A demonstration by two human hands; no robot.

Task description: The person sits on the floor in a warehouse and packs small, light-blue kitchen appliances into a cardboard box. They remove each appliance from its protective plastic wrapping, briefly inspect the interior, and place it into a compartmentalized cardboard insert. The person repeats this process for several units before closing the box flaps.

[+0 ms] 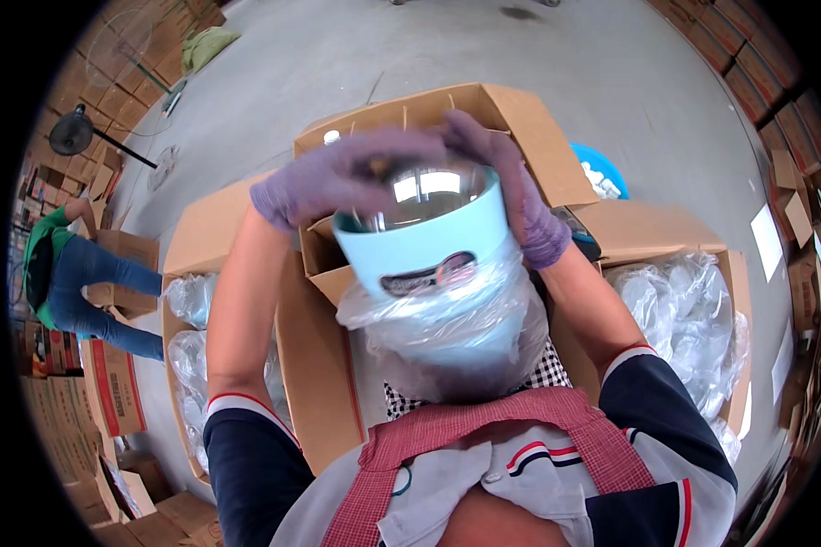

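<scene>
A light blue round vessel (365,251) stands tilted in front of my chest, with a shiny mirror-like metal top and a dark oval label on its side. Crumpled clear plastic bag (420,333) wraps its lower part. My left hand (347,178), in a purple glove, reaches across the left and far side of the top; motion smears its fingers. My right hand (518,196), gloved too, curves along the right side of the rim, its fingers bent over the far edge. The vessel's base is hidden in the plastic near my lap.
Beyond the vessel stands an open carton (511,105) with dividers and a white-capped item (331,137). Cartons of plastic-wrapped goods flank me, left (192,356) and right (680,301). A blue basin (616,169) holds small white pieces. A person in green (73,264) bends at far left, near a fan (71,134).
</scene>
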